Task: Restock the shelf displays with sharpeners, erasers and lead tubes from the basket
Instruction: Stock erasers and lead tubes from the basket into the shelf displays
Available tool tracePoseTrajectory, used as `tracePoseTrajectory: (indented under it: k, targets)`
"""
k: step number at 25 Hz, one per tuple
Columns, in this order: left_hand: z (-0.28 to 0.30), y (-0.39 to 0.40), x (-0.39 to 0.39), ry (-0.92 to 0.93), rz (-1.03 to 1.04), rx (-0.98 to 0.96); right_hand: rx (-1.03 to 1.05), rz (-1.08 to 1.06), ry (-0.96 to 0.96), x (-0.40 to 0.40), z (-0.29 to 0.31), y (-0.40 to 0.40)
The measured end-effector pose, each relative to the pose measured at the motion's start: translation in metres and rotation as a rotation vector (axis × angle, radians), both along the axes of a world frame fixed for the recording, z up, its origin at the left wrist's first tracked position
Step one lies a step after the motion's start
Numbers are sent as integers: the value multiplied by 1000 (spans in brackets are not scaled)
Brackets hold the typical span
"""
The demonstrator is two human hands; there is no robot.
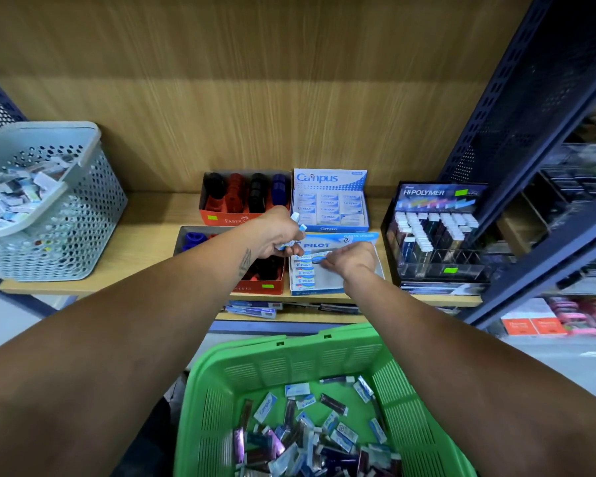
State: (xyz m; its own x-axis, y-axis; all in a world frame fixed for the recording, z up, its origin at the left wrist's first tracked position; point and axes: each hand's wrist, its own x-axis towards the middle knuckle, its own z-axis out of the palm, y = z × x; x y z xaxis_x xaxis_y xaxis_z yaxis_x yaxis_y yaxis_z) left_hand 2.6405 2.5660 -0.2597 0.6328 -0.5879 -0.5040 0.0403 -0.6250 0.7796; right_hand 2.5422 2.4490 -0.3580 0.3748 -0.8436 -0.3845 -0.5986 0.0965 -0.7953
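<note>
Both arms reach over the green basket (289, 366) to the wooden shelf (145, 235). The left hand (276, 235) grips a few blue-and-white erasers (298, 223) above the Pilot box (338, 270). The right hand (353, 259) pinches one eraser (319, 259) inside that box, at its left column of erasers. Behind it stands the Campus box (329, 201), with two red sharpener boxes (234, 201) to the left. A lead display (437, 228) sits by the shelf's right edge, a grey basket (66, 215) at its left end.

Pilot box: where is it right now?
Head view, centre: the Pilot box sits at the shelf's front edge, directly in front of the Campus box, with a red sharpener box on its left and the Hi-Polymer display on its right.
</note>
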Motion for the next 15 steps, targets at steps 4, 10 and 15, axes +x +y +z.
tracePoseTrajectory:
  k: [4, 10, 15]
  targets:
    - [0, 1, -1, 17, -6, 11, -86, 24, 163, -1, 12, 9]
    - [8, 3, -16, 106, -92, 74, -96, 74, 74, -13, 44, 17]
    - [8, -1, -24, 238, -110, 41, 231, 352, -438, -43, 70, 20]
